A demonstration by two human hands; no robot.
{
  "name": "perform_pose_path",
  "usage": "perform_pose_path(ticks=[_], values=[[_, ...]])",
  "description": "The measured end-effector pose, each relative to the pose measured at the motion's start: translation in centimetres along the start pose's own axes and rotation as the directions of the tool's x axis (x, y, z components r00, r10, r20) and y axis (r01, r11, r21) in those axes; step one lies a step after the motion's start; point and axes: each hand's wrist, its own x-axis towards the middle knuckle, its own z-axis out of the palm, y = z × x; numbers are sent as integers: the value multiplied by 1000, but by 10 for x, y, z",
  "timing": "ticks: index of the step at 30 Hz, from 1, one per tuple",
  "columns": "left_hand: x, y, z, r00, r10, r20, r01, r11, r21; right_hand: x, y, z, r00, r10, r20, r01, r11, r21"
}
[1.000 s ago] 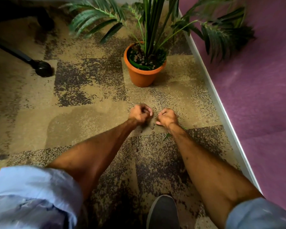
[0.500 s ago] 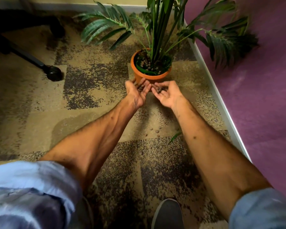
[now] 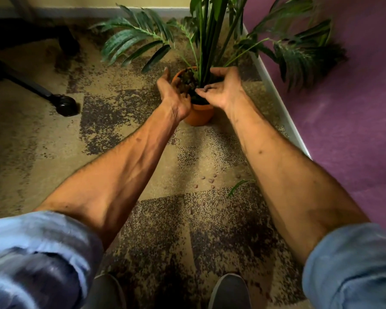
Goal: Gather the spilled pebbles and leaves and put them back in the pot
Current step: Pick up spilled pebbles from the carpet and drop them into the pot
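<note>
The orange pot (image 3: 198,114) with a green palm stands on the carpet near the white skirting. My left hand (image 3: 173,94) is tilted at the pot's left rim, cupped, with brown pebbles (image 3: 184,85) resting against its palm over the soil. Over the pot's right side my right hand (image 3: 223,88) is turned palm down, fingers apart, and I see nothing in it. Several loose pebbles (image 3: 210,180) lie on the carpet between my forearms. A thin green leaf (image 3: 239,186) lies just right of them, partly under my right forearm.
A white skirting strip (image 3: 281,112) borders a purple surface on the right. A black chair leg with a caster (image 3: 65,104) sits at the left. My two grey shoes (image 3: 228,291) are at the bottom edge. Palm fronds spread above and beside the pot.
Both hands scooped pebbles off the carpet, lifted them and moved forward to the pot. The right hand has turned palm down over the soil; the left is tipping.
</note>
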Motion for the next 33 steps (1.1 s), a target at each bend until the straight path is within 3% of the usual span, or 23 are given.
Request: perform_pose_path(ticks=[7, 17, 21, 23, 26, 29, 31, 33], values=[[-14, 1, 2, 976, -17, 216, 20, 1000, -13, 4, -6, 4, 997, 10, 71, -7, 999, -36], [3, -22, -20, 993, 85, 78, -91, 993, 78, -33, -6, -49, 991, 4, 133, -9, 999, 41], [-1, -39, -33, 988, 134, -77, -112, 965, 238, -41, 4, -101, 1000, -24, -9, 24, 1000, 7], [-2, -49, -40, 991, 104, -83, -72, 944, 321, -41, 11, -136, 986, -50, -158, 30, 991, -131], [-15, -70, -53, 999, 28, -31, -8, 853, 522, -37, 22, -191, 913, -185, -364, -24, 866, -499], [-18, -90, -78, 999, -3, -52, 39, 688, 724, -25, 35, -240, 830, -334, -446, -121, 673, -730], [-18, -101, -94, 997, 4, -73, 59, 542, 838, -20, 40, -258, 783, -436, -443, -202, 495, -845], [-15, -113, -114, 999, 16, -28, 22, 301, 953, -21, 43, -266, 760, -524, -384, -266, 289, -920]])
